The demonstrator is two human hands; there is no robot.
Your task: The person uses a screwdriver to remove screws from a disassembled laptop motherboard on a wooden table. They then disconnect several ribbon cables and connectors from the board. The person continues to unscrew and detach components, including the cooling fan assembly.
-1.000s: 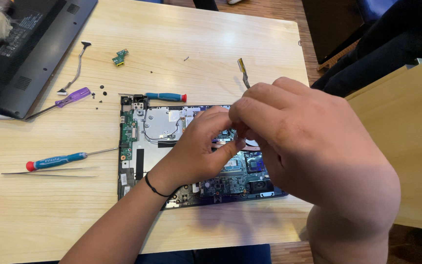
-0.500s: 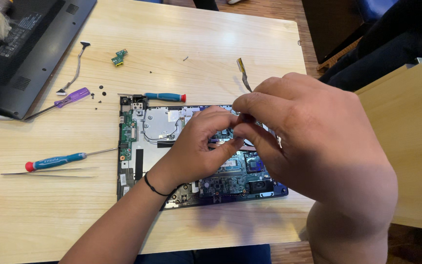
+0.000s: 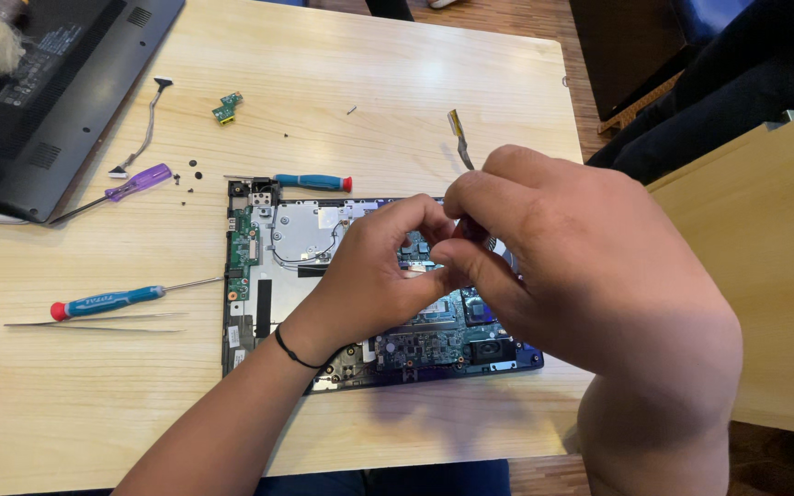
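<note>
Single view, head-worn camera. Position: above the wooden table [image 3: 66, 404], at the seated person's eye level. Facing: steeply downward and forward, toward the far table edge. Range: close; the right hand [image 3: 590, 285] nearly fills the right half, the left hand [image 3: 374, 276] sits centre. Framing centred on the fingertips [image 3: 443, 271], which meet over the opened laptop chassis [image 3: 259, 303]. No second view.
</note>
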